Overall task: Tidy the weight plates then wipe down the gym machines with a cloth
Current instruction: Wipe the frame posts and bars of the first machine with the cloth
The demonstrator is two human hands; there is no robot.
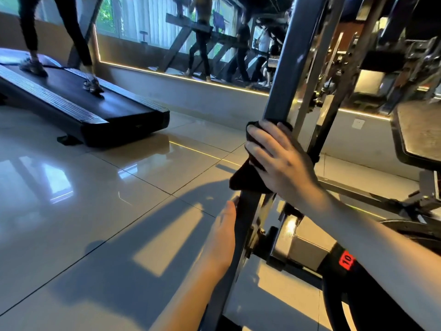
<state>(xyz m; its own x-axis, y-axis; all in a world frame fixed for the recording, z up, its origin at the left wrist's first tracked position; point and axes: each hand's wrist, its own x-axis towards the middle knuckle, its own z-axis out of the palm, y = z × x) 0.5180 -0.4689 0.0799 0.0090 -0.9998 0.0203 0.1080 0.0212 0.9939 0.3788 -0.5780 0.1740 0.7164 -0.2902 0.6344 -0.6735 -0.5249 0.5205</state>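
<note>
Wiping looked under way: the right hand (pixel 281 163) gripped the cloth (pixel 248 180) round the post (pixel 286 80), while the left hand (pixel 223 235) just below braced it, fingers hidden.

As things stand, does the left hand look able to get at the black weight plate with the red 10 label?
Probably not directly: the left hand rests on the far side of the dark grey upright machine post from the black weight plate, and the right forearm crosses above it.
</note>
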